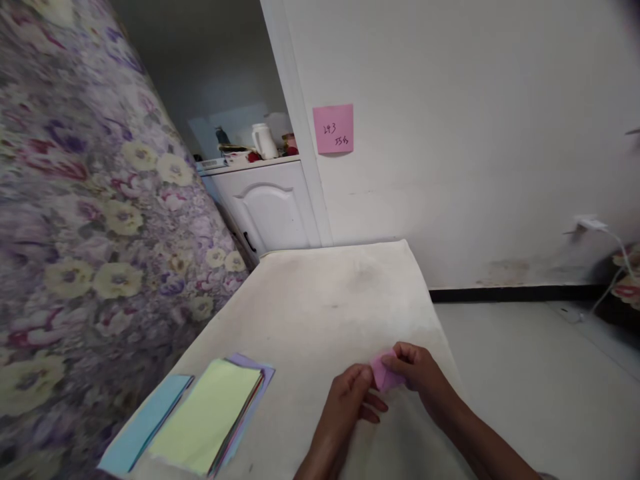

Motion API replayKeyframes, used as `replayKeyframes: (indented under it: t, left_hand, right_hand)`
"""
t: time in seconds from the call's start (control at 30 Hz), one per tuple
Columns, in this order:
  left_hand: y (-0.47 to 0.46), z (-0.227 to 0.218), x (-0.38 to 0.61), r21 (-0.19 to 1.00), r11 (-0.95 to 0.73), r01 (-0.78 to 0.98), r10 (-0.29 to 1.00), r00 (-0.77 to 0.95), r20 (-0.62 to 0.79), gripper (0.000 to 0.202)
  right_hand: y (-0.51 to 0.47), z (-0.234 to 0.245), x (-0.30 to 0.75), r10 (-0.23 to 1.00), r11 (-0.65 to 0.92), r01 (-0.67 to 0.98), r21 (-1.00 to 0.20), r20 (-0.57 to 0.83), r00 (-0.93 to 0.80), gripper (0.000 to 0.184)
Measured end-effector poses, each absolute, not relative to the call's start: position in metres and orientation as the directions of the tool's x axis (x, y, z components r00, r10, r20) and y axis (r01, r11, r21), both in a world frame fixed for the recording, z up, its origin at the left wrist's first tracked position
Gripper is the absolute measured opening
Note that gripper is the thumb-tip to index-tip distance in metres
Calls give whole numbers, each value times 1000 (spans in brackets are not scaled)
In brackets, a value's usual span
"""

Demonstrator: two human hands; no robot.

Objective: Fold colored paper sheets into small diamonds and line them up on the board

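Note:
A small folded piece of pink paper (384,373) is held up over the near right part of the cloth-covered table (320,300). My left hand (350,400) pinches its left edge between thumb and index finger, the other fingers curling loosely below. On the paper's upper right side, my right hand (413,367) grips it, thumb in front and fingers behind. Crease lines show on the paper's face, though its full shape is partly covered by my fingers.
A stack of coloured paper (210,413), yellow on top, lies at the table's near left beside blue sheets (147,420). A floral curtain (100,233) hangs along the left. A pink note (333,129) sticks to the wall. A white jug (265,141) stands on a cabinet (265,207).

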State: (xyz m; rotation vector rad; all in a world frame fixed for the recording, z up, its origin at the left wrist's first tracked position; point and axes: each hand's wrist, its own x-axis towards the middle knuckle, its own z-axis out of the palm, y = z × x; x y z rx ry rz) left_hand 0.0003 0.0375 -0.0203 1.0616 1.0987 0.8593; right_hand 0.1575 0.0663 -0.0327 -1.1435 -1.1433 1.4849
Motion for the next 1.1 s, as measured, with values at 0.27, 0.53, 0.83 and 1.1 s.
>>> replayKeyframes:
  t: [0.27,0.53,0.83,1.1]
  left_hand:
    - [35,-29,9,963,270,-19,942,211,-260,26]
    - [35,-22,10,955,296,-34,934,219,-281,30]
    - [32,-22,11,952,284,-118,956,111,-271,24]
    - [33,-23,13,950,290,-114,954,112,-278,24]
  right_hand:
    - [64,-39,153,980,-74,-58,-996,-62,-190,24]
    - [60,-24,156,972,-40,-27,-999,-32,-233,17]
    - [53,-15,154,992,125,201,-971,123,-25,16]
    - [55,-19,155,994,100,170,-980,91,-56,13]
